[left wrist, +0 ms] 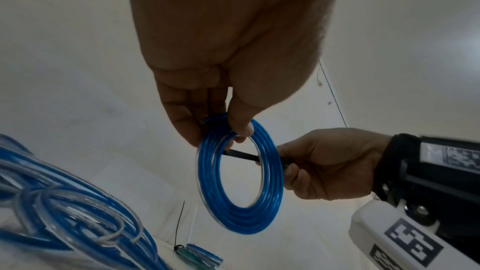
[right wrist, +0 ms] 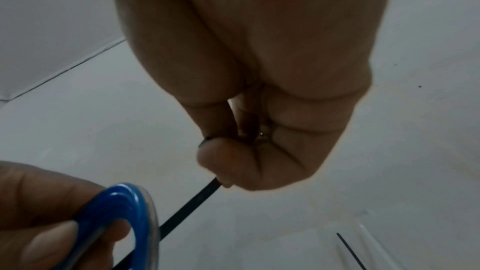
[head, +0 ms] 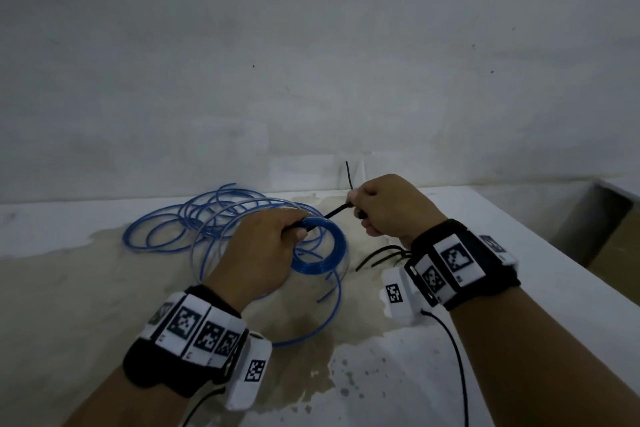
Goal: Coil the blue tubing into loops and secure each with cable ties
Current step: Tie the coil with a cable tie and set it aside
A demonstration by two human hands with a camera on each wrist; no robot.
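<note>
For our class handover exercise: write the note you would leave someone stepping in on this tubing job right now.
Left hand: pinches the small tight coil of blue plastic tubing, lifted off the table.
Right hand: grips a thin black cable tie running through the coil's opening.
Loose blue tubing lies uncoiled on the stained white table; spare black ties lie beside the right wrist.
Done: one coil wound, tie threaded.
Left: whether the tie is fastened cannot be seen; coil the rest.

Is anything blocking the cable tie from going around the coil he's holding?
Nothing visible does. The left hand pinches the blue coil at its top, and the right hand already holds the black cable tie across its open centre.
</note>
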